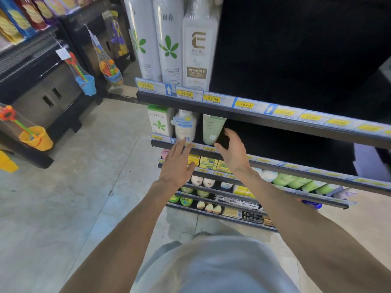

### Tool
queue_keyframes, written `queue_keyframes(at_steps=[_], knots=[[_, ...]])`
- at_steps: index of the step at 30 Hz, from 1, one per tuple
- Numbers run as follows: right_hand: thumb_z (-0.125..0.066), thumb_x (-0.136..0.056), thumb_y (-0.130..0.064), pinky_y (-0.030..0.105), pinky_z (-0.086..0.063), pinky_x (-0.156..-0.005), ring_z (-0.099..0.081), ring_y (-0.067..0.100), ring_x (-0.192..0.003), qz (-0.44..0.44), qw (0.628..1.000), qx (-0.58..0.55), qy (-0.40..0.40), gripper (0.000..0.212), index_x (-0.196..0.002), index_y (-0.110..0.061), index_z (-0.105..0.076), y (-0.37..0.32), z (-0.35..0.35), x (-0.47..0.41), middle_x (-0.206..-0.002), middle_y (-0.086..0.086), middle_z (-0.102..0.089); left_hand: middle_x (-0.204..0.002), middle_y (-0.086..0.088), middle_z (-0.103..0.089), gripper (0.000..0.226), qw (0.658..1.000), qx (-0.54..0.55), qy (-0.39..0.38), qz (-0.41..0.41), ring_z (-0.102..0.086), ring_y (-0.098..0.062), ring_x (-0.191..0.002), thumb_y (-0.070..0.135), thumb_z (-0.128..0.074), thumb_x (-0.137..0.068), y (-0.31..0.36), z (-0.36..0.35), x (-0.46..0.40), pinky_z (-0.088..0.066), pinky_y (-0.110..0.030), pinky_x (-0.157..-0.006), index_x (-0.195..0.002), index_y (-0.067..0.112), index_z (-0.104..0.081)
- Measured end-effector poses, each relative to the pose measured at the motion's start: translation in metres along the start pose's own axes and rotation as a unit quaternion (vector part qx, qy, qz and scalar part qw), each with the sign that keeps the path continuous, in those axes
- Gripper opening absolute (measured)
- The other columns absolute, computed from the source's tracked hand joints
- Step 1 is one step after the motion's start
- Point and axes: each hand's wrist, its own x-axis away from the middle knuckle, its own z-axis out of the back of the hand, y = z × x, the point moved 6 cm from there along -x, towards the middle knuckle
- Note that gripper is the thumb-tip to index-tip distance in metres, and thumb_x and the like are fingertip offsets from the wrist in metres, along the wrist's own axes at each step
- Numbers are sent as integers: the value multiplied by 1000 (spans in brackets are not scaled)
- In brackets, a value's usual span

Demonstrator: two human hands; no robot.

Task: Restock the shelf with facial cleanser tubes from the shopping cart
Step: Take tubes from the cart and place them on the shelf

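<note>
Head view: both hands reach toward the shelf (pixel 275 121). The left hand (pixel 176 163) is spread, holding nothing; the right hand (pixel 231 151) has relaxed fingers just beside a pale green cleanser tube (pixel 212 129) standing under the upper ledge.

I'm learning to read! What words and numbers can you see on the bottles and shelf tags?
"VITAMIN E GOAT MILK" and a big "E": white bottle, top shelf.
"KOPHENIX": white and green box, second shelf.
"39.90": first yellow tag.
"25.00": second tag.
"29.00": third tag.
"18.00": fourth tag.
Chinese writing on the tall leaf bottles and the green tube: too small or blurred.
Tags farther right and on lower shelves: blurred.
</note>
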Motion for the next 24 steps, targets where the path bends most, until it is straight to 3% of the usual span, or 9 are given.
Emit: queue_keyframes(at_steps=[5, 10, 16, 24], knots=[[-73, -92, -39, 48, -33, -121, -34, 26, -148, 57, 979, 193, 21, 77, -155, -14, -36, 2, 20, 38, -155, 9, -43, -170, -4, -17, 60, 997, -60, 13, -44, -5, -24, -158, 44, -41, -107, 11, 5, 19, -16, -49, -127, -160, 22, -25], [-70, -91, -51, 52, -22, -124, -23, 29, -153, 14, 959, 283, -3, 83, -157, -21, -28, 23, 41, 101, -161, 7, -31, -172, -4, -6, 61, 991, -97, -25, -93, 5, -25, -158, 48, -30, -108, 38, -15, 50, -9, -51, -127, -162, 25, -16], [-59, -93, -63, 55, -12, -126, -9, 28, -157, -103, 942, 314, -59, 89, -161, -27, -15, 67, 72, 176, -168, 5, -14, -172, -4, -4, 61, 975, -119, -80, -167, 5, -25, -158, 50, -27, -108, 88, -54, 84, -7, -51, -127, -163, 26, -13], [-58, -90, -67, 55, -14, -125, -13, 29, -156, -211, 935, 286, -11, 94, -162, -26, -14, 135, 142, 278, -169, 7, -16, -172, -2, 4, 63, 947, -131, -140, -258, 11, -25, -158, 51, -26, -108, 186, -109, 122, -2, -52, -128, -164, 26, -9]])
